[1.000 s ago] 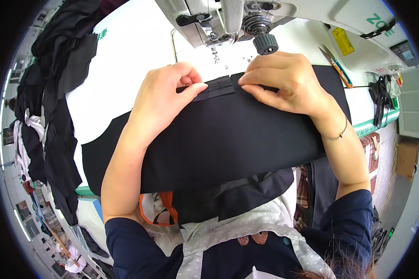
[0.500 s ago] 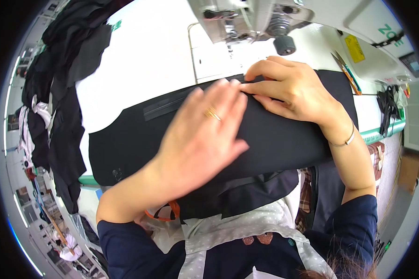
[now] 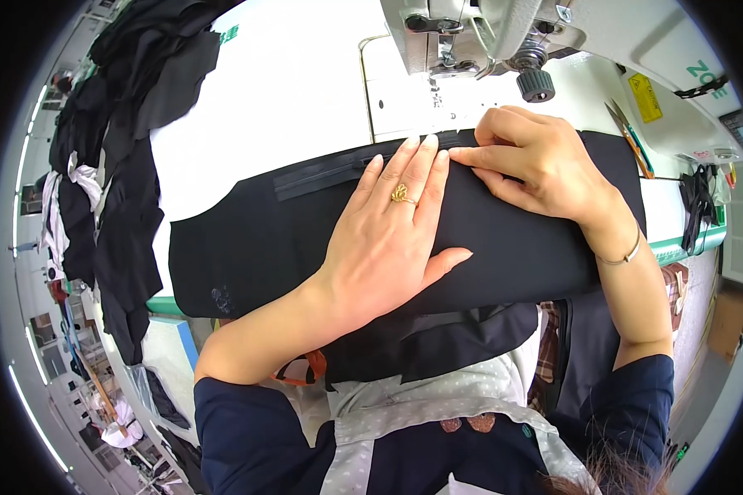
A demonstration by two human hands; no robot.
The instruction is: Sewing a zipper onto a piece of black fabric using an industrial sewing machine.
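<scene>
A large black fabric piece (image 3: 239, 247) lies across the white sewing table. Along its far edge runs a narrow black strip that looks like a zipper (image 3: 314, 183). My left hand (image 3: 384, 239) rests flat over part of this strip, fingers stretched toward the far edge and thumb spread. Just to its right, my right hand (image 3: 545, 169) has its fingers curled and closed on the fabric's far edge, fingertips close to those of the left. The sewing machine's needle area (image 3: 437, 87) is just beyond the fingers, apart from them.
Above right hangs the sewing machine head (image 3: 470, 33) with a dark tension knob (image 3: 536, 84). Snips (image 3: 631, 140) lie right of the fabric, near a bundle of black strips (image 3: 698, 198). Black cloth pieces (image 3: 132, 107) are heaped at the left.
My left hand, blurred by motion before, now lies still and flat on the fabric. The right hand keeps its hold at the edge. The whole view has shifted slightly.
</scene>
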